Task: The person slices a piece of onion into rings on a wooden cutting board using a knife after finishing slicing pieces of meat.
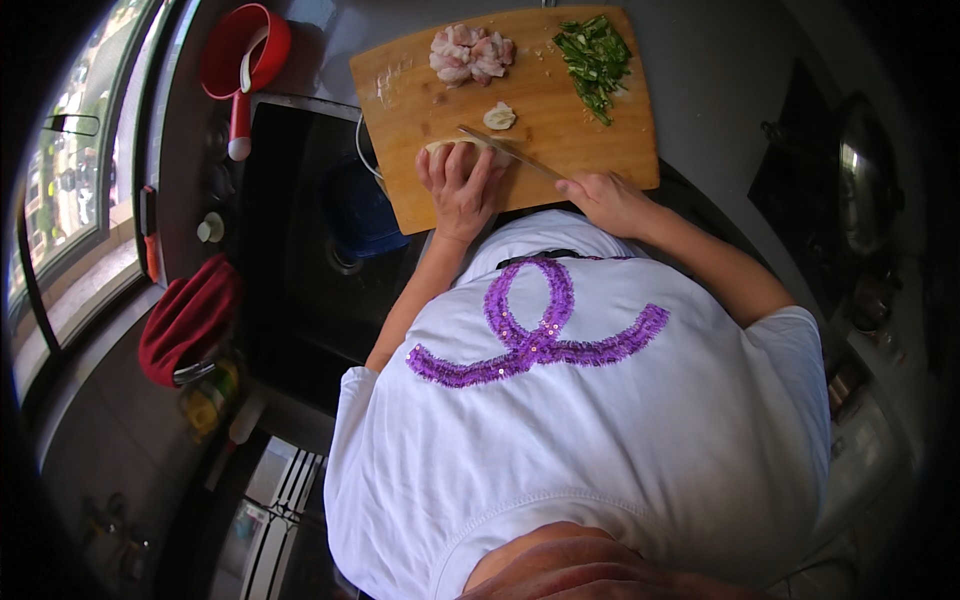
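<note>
On a wooden cutting board [540, 90], my left hand [461, 187] presses down on a pale piece of food [501, 159], probably a vegetable. Its fingers hide most of that piece. My right hand [609, 202] grips the handle of a kitchen knife [517, 152], whose blade lies across the right end of the pale piece, close to my left fingertips. Just beyond the blade rest a few thin pale slices [500, 116]. Chunks of raw pinkish meat [470, 55] are heaped near the far edge. Chopped green peppers [595, 64] form a pile at the far right.
The board's left side overhangs a dark sink [300, 300] with a blue basin [360, 214] inside. A red ladle-like pot [259, 64] with a white spoon stands behind the sink. Dark red cloth [191, 319] hangs at left. At right sits a lidded pan [862, 172].
</note>
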Action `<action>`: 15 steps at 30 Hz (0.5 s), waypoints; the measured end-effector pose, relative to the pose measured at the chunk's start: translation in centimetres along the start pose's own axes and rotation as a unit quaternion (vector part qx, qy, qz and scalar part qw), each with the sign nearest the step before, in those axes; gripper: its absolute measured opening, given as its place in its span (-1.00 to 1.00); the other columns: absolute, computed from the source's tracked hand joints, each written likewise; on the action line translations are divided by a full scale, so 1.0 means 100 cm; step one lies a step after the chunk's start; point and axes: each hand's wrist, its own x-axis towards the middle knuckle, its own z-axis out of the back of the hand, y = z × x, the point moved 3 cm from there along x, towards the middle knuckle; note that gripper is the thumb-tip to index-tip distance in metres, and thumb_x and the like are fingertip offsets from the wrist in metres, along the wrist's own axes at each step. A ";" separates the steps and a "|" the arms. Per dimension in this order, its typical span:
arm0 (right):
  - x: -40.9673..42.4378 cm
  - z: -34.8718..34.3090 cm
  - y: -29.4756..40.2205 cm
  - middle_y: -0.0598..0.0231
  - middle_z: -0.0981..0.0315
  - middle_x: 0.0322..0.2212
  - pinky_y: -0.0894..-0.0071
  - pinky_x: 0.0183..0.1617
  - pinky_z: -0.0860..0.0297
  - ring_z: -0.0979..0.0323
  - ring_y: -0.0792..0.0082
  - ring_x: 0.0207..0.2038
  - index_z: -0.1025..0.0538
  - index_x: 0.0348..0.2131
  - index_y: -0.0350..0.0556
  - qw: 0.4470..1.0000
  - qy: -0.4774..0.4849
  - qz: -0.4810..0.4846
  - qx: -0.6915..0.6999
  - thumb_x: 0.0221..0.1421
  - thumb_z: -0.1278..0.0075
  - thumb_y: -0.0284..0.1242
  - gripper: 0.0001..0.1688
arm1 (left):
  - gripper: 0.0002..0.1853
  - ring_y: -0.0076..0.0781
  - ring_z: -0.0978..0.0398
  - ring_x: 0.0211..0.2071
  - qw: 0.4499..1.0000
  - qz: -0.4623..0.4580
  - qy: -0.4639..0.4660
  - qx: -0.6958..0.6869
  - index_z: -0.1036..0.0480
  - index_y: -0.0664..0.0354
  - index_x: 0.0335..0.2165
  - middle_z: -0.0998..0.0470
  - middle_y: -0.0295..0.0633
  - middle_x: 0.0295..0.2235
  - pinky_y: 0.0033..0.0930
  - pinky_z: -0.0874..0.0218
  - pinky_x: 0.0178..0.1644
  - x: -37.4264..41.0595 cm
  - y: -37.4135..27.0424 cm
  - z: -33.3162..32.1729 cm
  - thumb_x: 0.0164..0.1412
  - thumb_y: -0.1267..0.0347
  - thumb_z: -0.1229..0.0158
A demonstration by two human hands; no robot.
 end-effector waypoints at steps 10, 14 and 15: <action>-0.023 0.020 0.016 -0.32 -0.38 -0.53 0.02 -0.28 -0.30 -0.41 -0.23 -0.36 -0.40 -0.51 -0.41 0.999 0.017 -0.017 -0.021 0.22 0.17 -0.13 -0.41 | -0.62 -0.04 -0.20 0.03 1.000 -0.004 -0.021 0.001 -0.45 0.02 -0.20 -0.34 -0.10 -0.07 0.10 0.20 0.19 -0.003 0.003 -0.004 -0.08 0.32 -0.29; -0.040 0.028 0.019 -0.32 -0.38 -0.53 0.02 -0.30 -0.29 -0.41 -0.21 -0.39 -0.39 -0.53 -0.42 0.996 0.057 -0.059 -0.020 0.22 0.18 -0.15 -0.41 | -0.65 -0.03 -0.19 0.03 1.000 -0.009 -0.016 0.003 -0.45 0.04 -0.23 -0.34 -0.09 -0.06 0.10 0.17 0.18 -0.002 0.001 -0.002 -0.08 0.32 -0.29; -0.040 0.027 0.018 -0.32 -0.38 -0.53 0.02 -0.30 -0.29 -0.41 -0.21 -0.39 -0.40 -0.53 -0.42 0.997 0.052 -0.052 -0.015 0.22 0.18 -0.14 -0.41 | -0.64 -0.03 -0.20 0.03 1.000 -0.007 -0.015 0.001 -0.45 0.03 -0.22 -0.34 -0.09 -0.06 0.09 0.17 0.18 -0.002 0.001 -0.001 -0.08 0.32 -0.29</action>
